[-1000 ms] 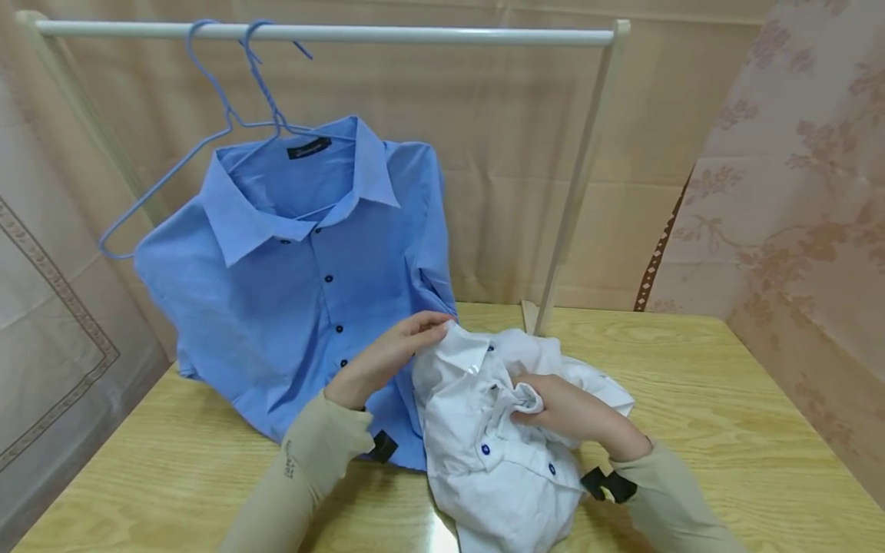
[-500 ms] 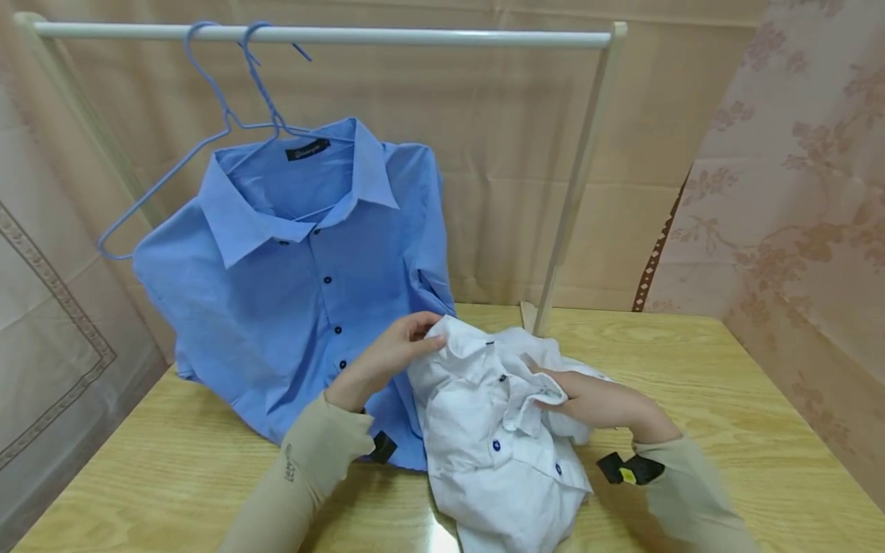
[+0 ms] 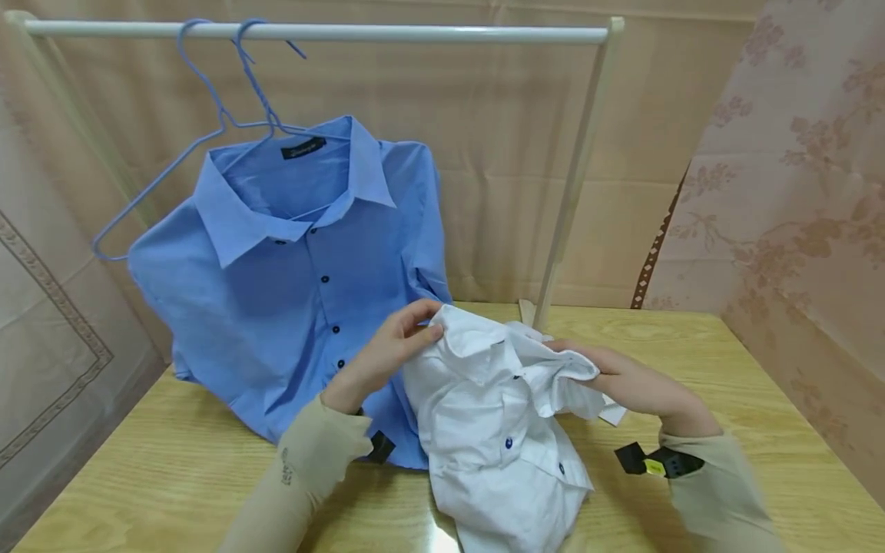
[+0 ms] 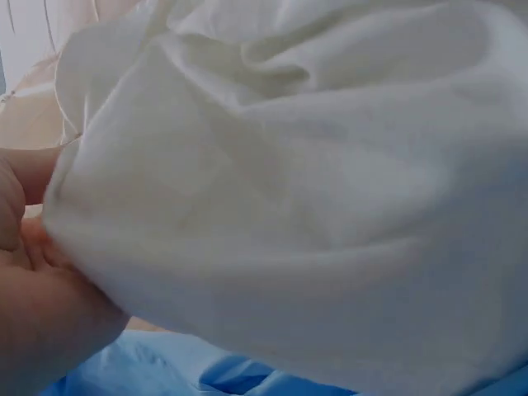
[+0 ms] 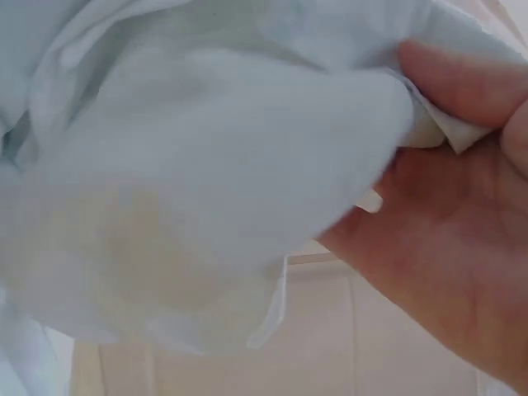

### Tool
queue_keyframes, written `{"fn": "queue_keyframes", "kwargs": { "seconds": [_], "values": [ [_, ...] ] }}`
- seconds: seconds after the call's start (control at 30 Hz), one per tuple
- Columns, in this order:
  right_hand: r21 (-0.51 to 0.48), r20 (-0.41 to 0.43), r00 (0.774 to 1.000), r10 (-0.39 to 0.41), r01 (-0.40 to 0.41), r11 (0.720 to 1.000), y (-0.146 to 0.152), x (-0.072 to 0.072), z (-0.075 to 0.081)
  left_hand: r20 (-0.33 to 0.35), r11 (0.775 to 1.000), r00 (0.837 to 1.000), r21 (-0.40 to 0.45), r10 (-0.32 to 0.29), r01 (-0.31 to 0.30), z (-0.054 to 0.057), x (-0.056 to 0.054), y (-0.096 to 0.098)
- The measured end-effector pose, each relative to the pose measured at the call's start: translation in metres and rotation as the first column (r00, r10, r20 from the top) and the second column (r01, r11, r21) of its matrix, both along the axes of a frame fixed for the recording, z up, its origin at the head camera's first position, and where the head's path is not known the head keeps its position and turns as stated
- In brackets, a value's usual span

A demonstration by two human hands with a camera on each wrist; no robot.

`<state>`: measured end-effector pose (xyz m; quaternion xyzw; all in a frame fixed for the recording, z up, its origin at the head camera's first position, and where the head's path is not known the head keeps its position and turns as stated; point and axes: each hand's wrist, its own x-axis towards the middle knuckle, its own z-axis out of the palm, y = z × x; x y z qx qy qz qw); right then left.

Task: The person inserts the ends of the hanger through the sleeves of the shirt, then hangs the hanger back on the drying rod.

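Observation:
A crumpled white shirt (image 3: pixel 477 430) with dark blue buttons lies bunched on the table, its upper part lifted between both hands. My left hand (image 3: pixel 390 346) pinches its upper left edge by the collar, thumb in front. At the upper right, my right hand (image 3: pixel 636 384) grips a fold of the same shirt; in the right wrist view the thumb presses the white cloth (image 5: pixel 247 157) against the fingers, which are partly hidden. White cloth fills most of the left wrist view. Just behind the left hand hangs a blue shirt (image 3: pixel 276 307) on a blue hanger.
A white clothes rack (image 3: pixel 415 33) stands across the back, its right post (image 3: pixel 574 177) coming down behind the white shirt. A second blue hanger (image 3: pixel 155 184) hangs from the rail at left. The wooden table (image 3: pixel 726 430) extends to the right.
My right hand has moved right and slightly up, drawing the white shirt's upper part wider. The left hand has risen slightly with its edge. The blue shirt stays in place.

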<state>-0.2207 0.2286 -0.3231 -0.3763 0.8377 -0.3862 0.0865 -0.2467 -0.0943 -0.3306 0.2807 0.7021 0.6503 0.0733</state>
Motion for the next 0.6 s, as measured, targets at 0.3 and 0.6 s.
{"fn": "queue_keyframes", "kwargs": {
  "seconds": [0.3,0.6],
  "values": [
    [-0.259,0.042,0.965,-0.258,0.26,0.93,0.0,0.004,0.01,0.016,0.991,0.992,0.052,-0.124,0.123,0.008,0.007,-0.007],
    [-0.472,-0.098,0.858,-0.503,0.405,0.783,-0.013,0.015,0.018,0.012,0.994,0.997,0.075,-0.076,0.075,0.016,0.011,-0.005]
  ]
}}
